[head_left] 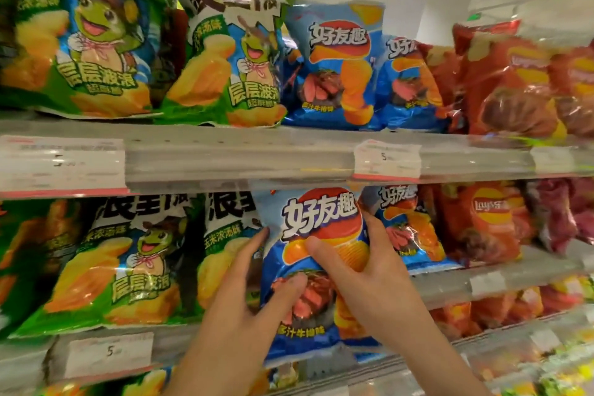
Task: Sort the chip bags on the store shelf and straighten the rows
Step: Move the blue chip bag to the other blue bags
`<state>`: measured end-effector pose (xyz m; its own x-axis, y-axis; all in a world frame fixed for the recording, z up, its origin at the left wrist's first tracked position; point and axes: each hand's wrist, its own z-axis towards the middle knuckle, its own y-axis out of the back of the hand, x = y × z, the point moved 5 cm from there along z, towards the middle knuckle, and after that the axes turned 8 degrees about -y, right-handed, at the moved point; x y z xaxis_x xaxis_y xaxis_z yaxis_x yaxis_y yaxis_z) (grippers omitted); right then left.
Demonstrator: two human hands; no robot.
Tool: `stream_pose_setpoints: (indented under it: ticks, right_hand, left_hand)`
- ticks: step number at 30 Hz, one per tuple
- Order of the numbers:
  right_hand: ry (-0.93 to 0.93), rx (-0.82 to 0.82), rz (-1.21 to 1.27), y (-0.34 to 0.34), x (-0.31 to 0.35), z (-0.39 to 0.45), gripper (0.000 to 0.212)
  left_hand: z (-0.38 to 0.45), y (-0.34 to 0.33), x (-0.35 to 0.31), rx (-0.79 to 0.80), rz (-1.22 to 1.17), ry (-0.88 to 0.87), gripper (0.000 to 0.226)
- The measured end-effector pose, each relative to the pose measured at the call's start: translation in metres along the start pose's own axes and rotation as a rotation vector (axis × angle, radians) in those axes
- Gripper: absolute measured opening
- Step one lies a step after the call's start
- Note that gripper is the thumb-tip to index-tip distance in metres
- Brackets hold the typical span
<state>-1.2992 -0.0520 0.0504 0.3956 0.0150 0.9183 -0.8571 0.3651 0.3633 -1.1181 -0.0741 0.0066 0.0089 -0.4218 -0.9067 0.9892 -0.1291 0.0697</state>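
Two bare hands are in view, the left hand point(257, 286) and the right hand point(363, 270). No gloves, no rings, no watch or band at either wrist. Both forearms run bare to the near edge of the frame, with no sleeve showing. Fingernails look short and plain, unpainted.
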Motion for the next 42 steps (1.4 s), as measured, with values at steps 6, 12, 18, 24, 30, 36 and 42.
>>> stream_pose_setpoints:
  ticks: [6, 12, 18, 24, 30, 36, 42]
  right_hand:
    - [0.037, 0.155, 0.007, 0.026, -0.016, 0.027, 0.073]
    - [0.179, 0.089, -0.144, 0.072, -0.046, 0.073, 0.06]
    - [0.288, 0.052, -0.476, 0.054, -0.059, 0.094, 0.074]
    - [0.223, 0.122, -0.561, 0.018, -0.056, 0.103, 0.092]
    - [0.208, 0.139, -0.55, 0.004, -0.06, 0.1, 0.106]
    - [0.202, 0.121, -0.503, 0.003, -0.062, 0.103, 0.099]
    - [0.265, 0.055, -0.49, 0.005, -0.055, 0.103, 0.093]
  left_hand:
    - [-0.003, -0.023, -0.004, -0.123, 0.152, -0.013, 0.075]
    - [-0.015, -0.037, -0.016, -0.251, 0.219, -0.003, 0.065]
    - [-0.031, -0.033, -0.027, -0.339, 0.264, 0.025, 0.061]
    - [-0.035, -0.02, -0.026, -0.36, 0.256, 0.042, 0.062]
    - [-0.039, -0.005, -0.024, -0.358, 0.303, 0.021, 0.059]
    - [-0.04, 0.0, -0.028, -0.348, 0.295, -0.002, 0.059]
    - [-0.042, 0.004, -0.026, -0.386, 0.287, -0.019, 0.063]
